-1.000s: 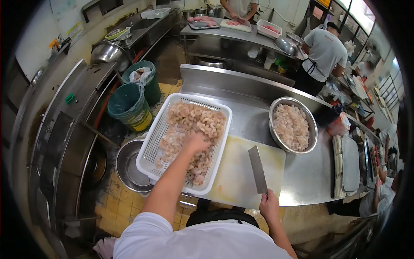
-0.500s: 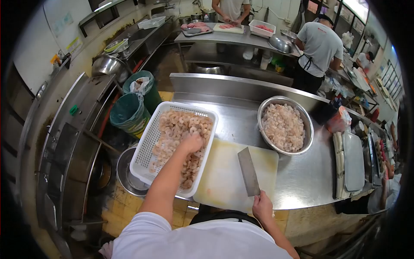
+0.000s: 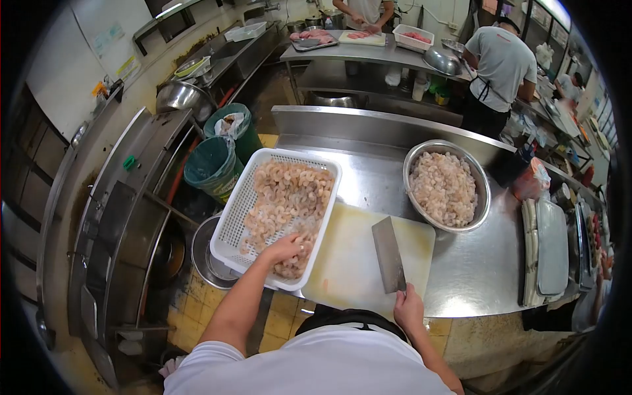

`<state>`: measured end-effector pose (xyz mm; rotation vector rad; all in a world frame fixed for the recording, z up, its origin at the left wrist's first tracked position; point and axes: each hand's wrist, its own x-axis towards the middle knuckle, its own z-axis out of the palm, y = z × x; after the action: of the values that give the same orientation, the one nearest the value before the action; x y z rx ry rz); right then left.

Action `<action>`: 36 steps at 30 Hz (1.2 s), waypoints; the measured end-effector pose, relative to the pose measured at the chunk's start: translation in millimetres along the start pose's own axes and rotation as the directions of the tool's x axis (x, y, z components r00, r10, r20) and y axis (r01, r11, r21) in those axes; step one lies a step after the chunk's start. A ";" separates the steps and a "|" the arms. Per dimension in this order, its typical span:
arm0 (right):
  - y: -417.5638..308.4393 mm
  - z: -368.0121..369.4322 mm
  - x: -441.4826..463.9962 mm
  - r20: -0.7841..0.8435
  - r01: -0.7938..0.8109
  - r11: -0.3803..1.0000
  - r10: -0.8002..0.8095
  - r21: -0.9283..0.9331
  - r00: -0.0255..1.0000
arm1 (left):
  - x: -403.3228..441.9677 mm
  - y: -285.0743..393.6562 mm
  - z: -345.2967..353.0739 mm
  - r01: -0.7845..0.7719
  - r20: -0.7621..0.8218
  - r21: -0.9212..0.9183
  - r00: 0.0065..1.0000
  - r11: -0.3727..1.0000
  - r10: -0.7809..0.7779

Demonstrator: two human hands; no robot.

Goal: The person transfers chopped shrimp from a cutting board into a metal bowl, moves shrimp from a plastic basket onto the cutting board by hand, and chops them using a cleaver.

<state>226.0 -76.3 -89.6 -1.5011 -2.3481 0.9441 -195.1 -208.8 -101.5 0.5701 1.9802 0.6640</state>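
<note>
"Closer to the basket's near end, that's where the left hand (image 3: 286, 249) has moved since the last frame; it was around the middle of the shrimp (image 3: 289, 191)."

"And the fingers?"

"Curled, with the tips down among the shrimp. I can't tell whether they grasp any."

"Where are those shrimp?"

"Spread in the white basket (image 3: 238, 214), mostly at its far end and right side. Its left part shows bare mesh."

"What about the right hand (image 3: 409, 307)?"

"Clenched around the handle of the cleaver (image 3: 388, 253), at the near edge of the cutting board (image 3: 349, 257). The blade points away from the person, over the board. I can't tell if it touches."

"What's around the board?"

"The basket is on its left, and a steel bowl (image 3: 486, 201) is by its far right corner, heaped with peeled shrimp (image 3: 444, 187). It's all on the steel counter (image 3: 474, 283)."

"Anything lower down?"

"A steel basin (image 3: 207, 257) below the basket's left side, and two lined green bins (image 3: 210, 168) beyond it."
</note>
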 end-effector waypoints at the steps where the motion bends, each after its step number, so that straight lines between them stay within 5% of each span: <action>1: 0.5 0.0 1.5 0.004 0.016 1.000 -0.016 0.011 1.000 | -0.6 5.9 3.4 0.032 0.032 -0.086 0.999 0.996 -0.030; 6: -10.2 -4.9 4.7 0.044 -0.020 1.000 0.019 0.010 0.999 | -1.5 9.4 12.1 0.126 0.107 -0.446 0.990 0.886 -0.088; 9: -12.3 -4.7 6.0 0.046 -0.014 1.000 0.013 0.020 0.999 | 51.5 -41.5 4.1 0.335 0.308 -0.642 0.936 0.690 -0.168; 12: -11.5 -4.2 5.0 0.044 -0.013 1.000 0.012 0.028 0.999 | -14.6 30.0 1.2 0.235 0.143 -0.748 0.970 0.621 -0.196; 16: -13.5 -7.2 5.3 0.062 -0.021 0.999 0.019 0.035 0.998 | -3.2 48.3 -11.2 0.094 0.207 -0.785 0.971 0.612 0.117; 18: -9.9 -4.6 6.0 0.056 -0.017 0.999 0.015 0.038 0.998 | -12.3 75.8 -7.3 -0.056 0.237 -0.713 0.919 0.699 0.316; 23: -1.7 1.2 4.8 0.021 0.006 0.993 -0.008 0.115 1.000 | -20.6 127.2 65.3 -0.140 0.334 -0.418 0.895 0.898 0.295; 26: -6.8 -7.2 0.6 0.039 -0.042 0.993 0.038 0.108 0.998 | -26.2 140.9 86.5 -0.306 0.147 -0.081 0.938 0.949 0.315; 29: -13.3 -17.7 -6.4 0.012 -0.057 0.997 0.056 0.054 0.998 | -16.5 126.2 47.9 -0.415 -0.222 0.072 0.880 0.907 0.420; 31: -8.2 -18.4 -11.3 -0.039 -0.032 0.999 0.033 0.028 0.999 | 32.8 64.3 8.7 -0.398 -0.356 0.008 0.856 0.917 0.375; 33: -7.5 -23.4 -15.4 -0.055 -0.031 0.999 0.032 0.012 0.998 | 12.7 34.9 -32.4 -0.054 -0.392 0.416 0.890 0.908 0.232; 35: -10.9 -30.7 -19.9 -0.037 -0.059 0.998 0.059 0.009 0.998 | 34.5 -33.8 -53.8 0.146 -0.101 0.599 0.989 0.787 -0.107; 36: -4.6 -27.3 -19.7 -0.060 -0.055 0.998 0.055 -0.002 0.997 | 19.4 -46.3 -41.3 0.110 -0.070 0.581 0.994 0.807 -0.085</action>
<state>244.8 -83.6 -62.4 -1.5801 -2.2794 0.8954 -246.0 -240.2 -127.0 0.8150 2.2348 -0.0247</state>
